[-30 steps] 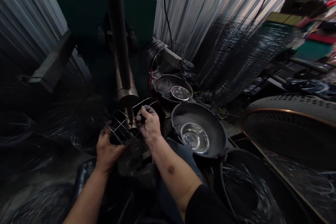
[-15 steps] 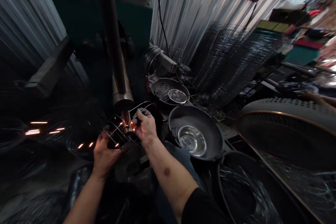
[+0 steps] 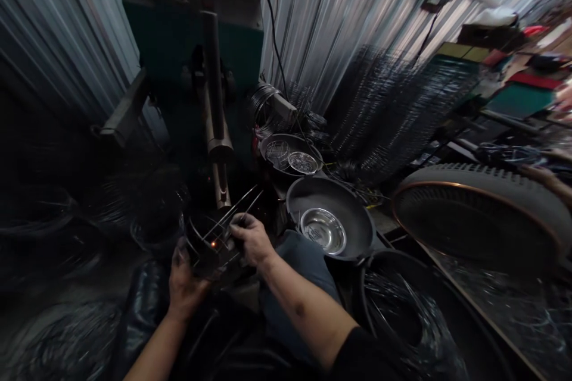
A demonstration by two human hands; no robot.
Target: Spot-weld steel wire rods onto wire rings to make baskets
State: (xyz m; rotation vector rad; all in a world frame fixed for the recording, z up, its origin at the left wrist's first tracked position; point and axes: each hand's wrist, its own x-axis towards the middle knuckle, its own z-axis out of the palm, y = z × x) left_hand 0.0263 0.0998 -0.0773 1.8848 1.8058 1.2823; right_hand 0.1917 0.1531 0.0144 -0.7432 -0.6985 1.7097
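A wire frame of thin metal rods is held between my two hands, below the upright electrode of a spot welder. My right hand pinches the frame's right side between thumb and fingers. On the left, my left hand is closed on the frame's other side, its fingertips dark and partly hidden. One small orange glow shows on or near the wires. Between the frame and the electrode tip there seems to be a gap. Shadow hides the frame's lower part.
To the right stand a black pan with a shiny metal bowl, a farther pan with wire pieces, and a tub of wire. A round grey fan-like housing is beyond. Stacked wire racks lean on the corrugated wall.
Both hands have drawn the wire frame down and toward me, away from the electrode. The bright sparks at the frame and to its left are gone, except one small glow.
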